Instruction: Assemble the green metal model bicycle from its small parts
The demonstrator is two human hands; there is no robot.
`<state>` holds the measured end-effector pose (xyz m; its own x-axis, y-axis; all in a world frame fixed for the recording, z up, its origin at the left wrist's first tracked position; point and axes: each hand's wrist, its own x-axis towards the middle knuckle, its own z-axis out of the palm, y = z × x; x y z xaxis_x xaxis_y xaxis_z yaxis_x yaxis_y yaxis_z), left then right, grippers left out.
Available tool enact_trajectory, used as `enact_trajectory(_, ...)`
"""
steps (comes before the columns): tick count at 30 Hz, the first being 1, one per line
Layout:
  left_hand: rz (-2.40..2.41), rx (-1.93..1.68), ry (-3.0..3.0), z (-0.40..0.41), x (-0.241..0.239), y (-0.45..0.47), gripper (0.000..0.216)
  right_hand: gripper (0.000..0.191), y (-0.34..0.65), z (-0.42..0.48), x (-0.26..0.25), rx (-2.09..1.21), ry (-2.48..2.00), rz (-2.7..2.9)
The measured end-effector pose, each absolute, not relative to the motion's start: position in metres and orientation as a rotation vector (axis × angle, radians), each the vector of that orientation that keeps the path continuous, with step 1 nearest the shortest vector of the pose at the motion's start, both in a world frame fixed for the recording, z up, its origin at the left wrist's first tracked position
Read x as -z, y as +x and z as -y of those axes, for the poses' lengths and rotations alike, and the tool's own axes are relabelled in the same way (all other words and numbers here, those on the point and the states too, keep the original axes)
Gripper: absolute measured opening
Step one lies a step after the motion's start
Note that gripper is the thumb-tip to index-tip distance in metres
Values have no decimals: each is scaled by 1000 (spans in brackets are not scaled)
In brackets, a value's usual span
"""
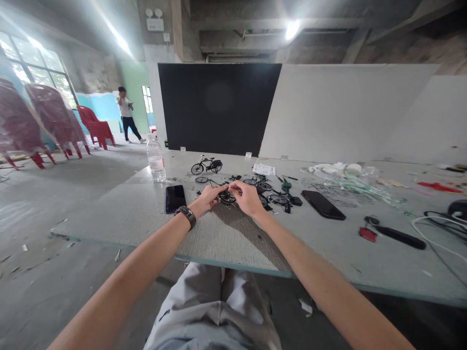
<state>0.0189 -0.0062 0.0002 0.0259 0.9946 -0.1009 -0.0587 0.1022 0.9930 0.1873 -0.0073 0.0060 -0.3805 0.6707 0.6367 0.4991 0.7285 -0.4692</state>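
A small black model bicycle (227,197) is between my hands, low over the table, with one wheel under my fingertips and its front wheel (202,180) showing beyond my left hand. My left hand (210,198) is closed on its frame near that wheel. Thumb and forefinger of my right hand (246,197) are pinched together at the same wheel's upper side; whether a tiny part sits in the pinch is hidden. Behind them, another model bicycle (206,166) stands upright and whole. Right of my hands lie loose model wheels (279,199) and dark parts (286,186).
A phone (175,198) and a water bottle (156,163) stand at the left; another phone (323,204) lies right. Farther right are a black-handled tool (399,236), a white cable (438,223) and plastic scraps (353,177). A person (127,114) stands far back near red chairs (95,126).
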Motion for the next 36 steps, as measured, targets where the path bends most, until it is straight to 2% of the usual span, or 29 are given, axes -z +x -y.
enact_trajectory(8, -1184, -1156, 1096, 6, 0, 20, 41, 12, 185, 12, -8, -98, -937, 2096)
enact_trajectory(16, -1220, -1156, 1065, 11, -5, 21, 45, 17, 182, 14, -8, -255, -971, 2099)
enact_trajectory(24, -1180, -1193, 1058, 4, 3, 21, 44, 16, 183, 17, -9, -107, -988, 2227)
enact_trajectory(32, -1161, -1200, 1057, 5, 2, 22, 45, 16, 182, 13, -8, -229, -985, 2159)
enact_trajectory(36, -1152, -1192, 1061, 4, 3, 22, 45, 17, 182, 11, -7, -179, -954, 2198)
